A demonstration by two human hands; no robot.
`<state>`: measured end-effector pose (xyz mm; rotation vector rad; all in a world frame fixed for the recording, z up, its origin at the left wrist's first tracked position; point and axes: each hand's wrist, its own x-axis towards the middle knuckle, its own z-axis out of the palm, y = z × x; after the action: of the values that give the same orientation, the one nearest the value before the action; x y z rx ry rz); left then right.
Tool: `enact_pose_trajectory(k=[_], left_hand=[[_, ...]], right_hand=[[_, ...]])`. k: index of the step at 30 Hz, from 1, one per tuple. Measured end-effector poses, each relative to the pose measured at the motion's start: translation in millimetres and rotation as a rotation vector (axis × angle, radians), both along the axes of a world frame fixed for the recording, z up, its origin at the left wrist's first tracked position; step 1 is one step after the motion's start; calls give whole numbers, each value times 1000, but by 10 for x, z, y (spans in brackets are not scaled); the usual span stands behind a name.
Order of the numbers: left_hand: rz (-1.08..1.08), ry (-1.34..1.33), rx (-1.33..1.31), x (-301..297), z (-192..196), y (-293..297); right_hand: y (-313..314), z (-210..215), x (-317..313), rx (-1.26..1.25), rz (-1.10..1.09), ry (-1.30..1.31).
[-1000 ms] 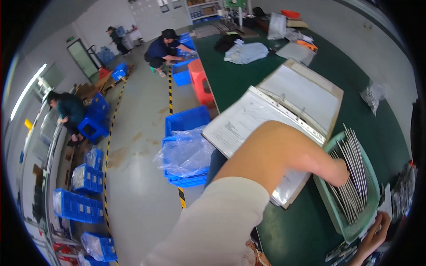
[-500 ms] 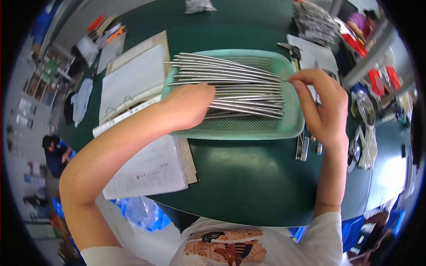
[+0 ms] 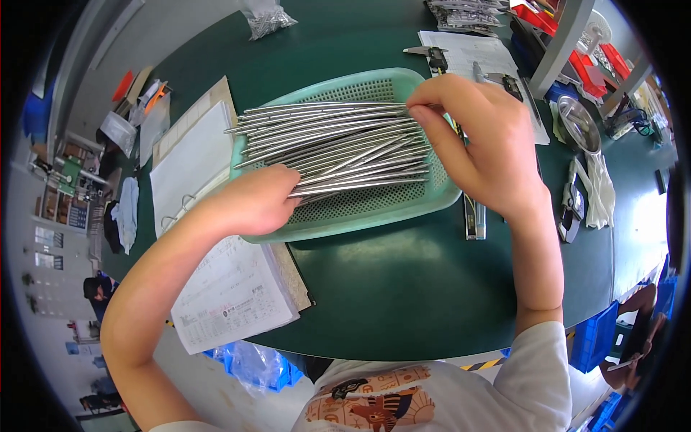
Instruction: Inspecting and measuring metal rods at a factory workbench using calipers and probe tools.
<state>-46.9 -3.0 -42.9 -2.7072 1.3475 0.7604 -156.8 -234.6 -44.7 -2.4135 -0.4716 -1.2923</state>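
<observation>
On the green table, an open binder is lying beside the mesh basket, which is holding your metal rods. Your right hand is pinching rod ends; your left hand is curling at others, its grip hidden. Uneven pulling could be dragging crossed rods along; overhanging tips could be catching the rim.

We list a workshop, shown by: dark-green surface, black-and-silver sliding caliper, slim silvery metal rods, red plastic bins.
</observation>
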Motion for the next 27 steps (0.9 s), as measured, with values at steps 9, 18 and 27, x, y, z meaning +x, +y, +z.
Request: enact_pose_trajectory(k=[9, 18, 27], left_hand=[[544, 464, -57, -397, 470, 243], [899, 1673, -873, -1356, -511, 474], [778, 1892, -1004, -1472, -671, 356]], right_hand=[[-16, -18, 2, -6, -31, -27], [476, -234, 23, 126, 288, 173], [791, -541, 156, -47, 322, 354]])
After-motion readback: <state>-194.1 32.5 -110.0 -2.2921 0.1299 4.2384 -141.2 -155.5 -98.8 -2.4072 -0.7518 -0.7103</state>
